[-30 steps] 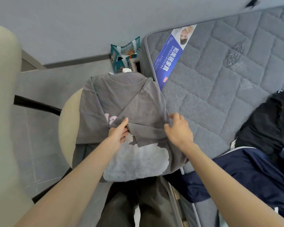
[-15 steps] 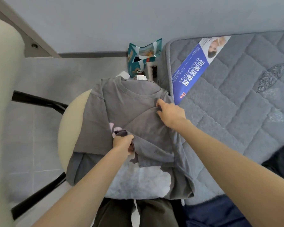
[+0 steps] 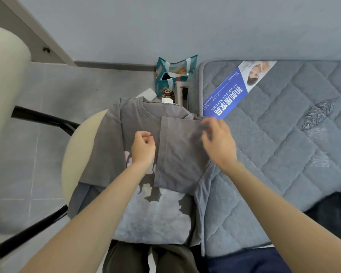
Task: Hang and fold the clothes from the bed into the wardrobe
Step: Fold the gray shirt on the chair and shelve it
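- Head view: the grey T-shirt (image 3: 138, 119) lies front-up across the cream stool seat (image 3: 73, 154) and the edge of the mattress (image 3: 283, 144). Its collar is beyond the fingertips of both hands.
- The side that was bunched in the left hand (image 3: 143, 147) half a second ago now lies flat as a straight-edged folded panel (image 3: 181, 154) between the two hands.
- The left hand's fingers are clenched, with no cloth visible in them, just beside the panel's long edge.
- The right hand (image 3: 219, 144) is blurred. Its fingertips are at the panel's far corner by the shoulder, and I cannot tell whether they pinch or smooth the cloth.
- The first side fold looks done. The sleeve outward of the left knuckles is still unfolded.
- A navy garment (image 3: 244, 261) waits on the wrist side of the right hand.
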{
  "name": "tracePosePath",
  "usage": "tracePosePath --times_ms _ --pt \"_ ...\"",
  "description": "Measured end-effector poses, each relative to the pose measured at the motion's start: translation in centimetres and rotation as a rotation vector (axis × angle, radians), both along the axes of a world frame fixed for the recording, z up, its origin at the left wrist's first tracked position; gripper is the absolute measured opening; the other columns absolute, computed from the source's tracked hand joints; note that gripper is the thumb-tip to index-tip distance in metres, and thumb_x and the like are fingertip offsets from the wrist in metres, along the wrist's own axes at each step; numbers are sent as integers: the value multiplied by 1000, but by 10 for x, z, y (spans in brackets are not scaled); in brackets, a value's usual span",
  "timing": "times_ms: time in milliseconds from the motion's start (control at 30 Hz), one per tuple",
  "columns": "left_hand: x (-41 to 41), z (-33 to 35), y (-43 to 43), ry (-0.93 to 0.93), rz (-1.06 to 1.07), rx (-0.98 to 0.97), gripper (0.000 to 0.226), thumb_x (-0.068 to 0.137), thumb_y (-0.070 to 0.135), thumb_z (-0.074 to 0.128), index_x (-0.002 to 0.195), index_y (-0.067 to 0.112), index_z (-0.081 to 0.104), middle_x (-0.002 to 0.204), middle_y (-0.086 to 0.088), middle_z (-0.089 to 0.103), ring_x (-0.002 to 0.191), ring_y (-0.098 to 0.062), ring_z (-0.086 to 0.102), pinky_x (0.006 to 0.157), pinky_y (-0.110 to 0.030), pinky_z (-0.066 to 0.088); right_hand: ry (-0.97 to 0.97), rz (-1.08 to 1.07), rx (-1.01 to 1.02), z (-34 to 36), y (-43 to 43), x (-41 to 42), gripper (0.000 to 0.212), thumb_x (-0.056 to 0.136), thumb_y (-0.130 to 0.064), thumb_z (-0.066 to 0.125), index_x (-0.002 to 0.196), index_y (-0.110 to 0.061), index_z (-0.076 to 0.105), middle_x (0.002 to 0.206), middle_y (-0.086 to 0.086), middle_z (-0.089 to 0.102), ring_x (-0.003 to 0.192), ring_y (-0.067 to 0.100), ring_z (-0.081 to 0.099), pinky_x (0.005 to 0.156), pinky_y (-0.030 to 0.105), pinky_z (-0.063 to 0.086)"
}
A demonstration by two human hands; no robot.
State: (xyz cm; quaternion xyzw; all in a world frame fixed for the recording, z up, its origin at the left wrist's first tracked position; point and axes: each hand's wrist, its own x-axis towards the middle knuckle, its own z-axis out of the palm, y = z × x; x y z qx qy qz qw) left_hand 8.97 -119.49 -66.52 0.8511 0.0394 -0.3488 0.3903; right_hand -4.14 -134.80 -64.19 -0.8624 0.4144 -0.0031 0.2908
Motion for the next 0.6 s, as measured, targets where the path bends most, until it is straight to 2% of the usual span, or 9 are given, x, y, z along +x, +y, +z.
tracePosePath --times_ms 67,133,167,233,300,367,433,533,600 --pt "-7 1 18 -48 -57 11 14 96 12 51 110 13 52 106 -2 59 85 -12 54 73 -21 38 210 199 39 -6 14 2 32 91 -21 53 123 -22 53 121 4 51 115 29 45 87 42 46" --pt "-12 1 43 -72 -52 41 18 94 7 52 112 10 53 107 -4 57 90 -15 54 77 -24 39 428 153 140 -10 23 6 38 93 -24 53 130 -21 51 130 7 44 120 33 38 97 48 41" --pt "-12 1 55 -77 -9 59 18 93 5 53 111 8 53 108 -7 56 92 -18 55 78 -25 40 456 92 161 -10 28 10 38 94 -23 51 131 -20 51 133 8 42 122 35 37 99 49 40" --pt "-9 2 80 -78 105 113 16 92 4 55 108 6 53 107 -13 56 97 -27 57 81 -30 42 423 75 75 -7 40 20 35 95 -23 48 129 -18 52 131 10 43 120 34 38 98 48 39" --pt "-7 1 102 -89 211 223 25 91 8 60 113 3 51 113 -18 53 105 -33 53 86 -34 40 324 153 10 -4 52 34 31 95 -20 47 125 -17 55 126 9 47 115 30 41 94 45 39" --pt "-4 2 120 -76 327 341 44 87 15 67 123 3 47 129 -23 44 118 -37 42 93 -37 35 209 235 76 -2 64 53 28 95 -17 48 122 -16 57 122 8 49 113 28 45 92 42 43" --pt "1 1 135 -1 443 379 63 81 20 75 132 5 41 138 -26 36 125 -39 36 100 -42 34 150 311 179 -2 76 77 28 96 -15 49 122 -16 57 120 8 50 111 26 49 91 40 46" --pt "7 -10 153 111 579 278 78 75 20 81 136 3 34 137 -25 42 123 -41 43 101 -48 42 129 441 316 -7 98 119 34 97 -16 48 130 -22 50 119 8 49 103 23 53 83 30 45" --pt "8 -13 160 140 649 135 72 78 14 78 134 2 35 134 -20 47 117 -36 51 99 -44 46 139 526 355 -12 111 145 41 97 -15 45 137 -27 43 113 9 50 97 23 53 81 33 46"
